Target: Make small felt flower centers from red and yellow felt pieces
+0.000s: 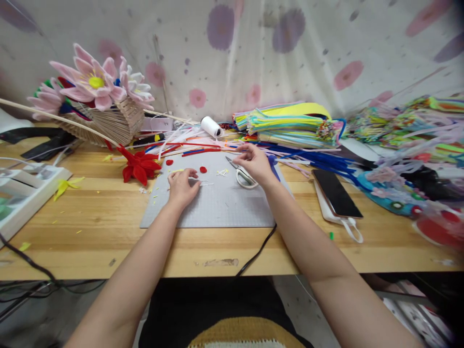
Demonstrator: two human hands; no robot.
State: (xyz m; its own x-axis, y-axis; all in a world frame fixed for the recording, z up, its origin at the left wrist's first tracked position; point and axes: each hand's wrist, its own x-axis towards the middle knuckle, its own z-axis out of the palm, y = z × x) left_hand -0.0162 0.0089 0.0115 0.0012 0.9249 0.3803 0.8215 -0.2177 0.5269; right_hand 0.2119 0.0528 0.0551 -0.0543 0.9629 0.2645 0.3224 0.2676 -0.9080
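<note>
My left hand [183, 186] rests on the left part of a grey cutting mat [224, 212], fingers curled. Thin white strips [207, 183] stick out to the right between its thumb and fingers. Over the mat's upper right, my right hand [255, 163] has thumb and forefinger drawn together; whatever they hold is too small to make out. Scissors with white handles [243, 185] lie just below that hand, partly covered by it. Two red round pieces [203, 169] and a little heap of white snippets [222, 172] lie between the hands.
A red fuzzy flower [139, 166] sits left of the mat, before a basket of pink flowers [96, 82]. Behind are a white thread spool [210, 126] and bundled pipe cleaners [290, 123]. A phone [337, 193] lies right; a power strip [32, 193] stands left.
</note>
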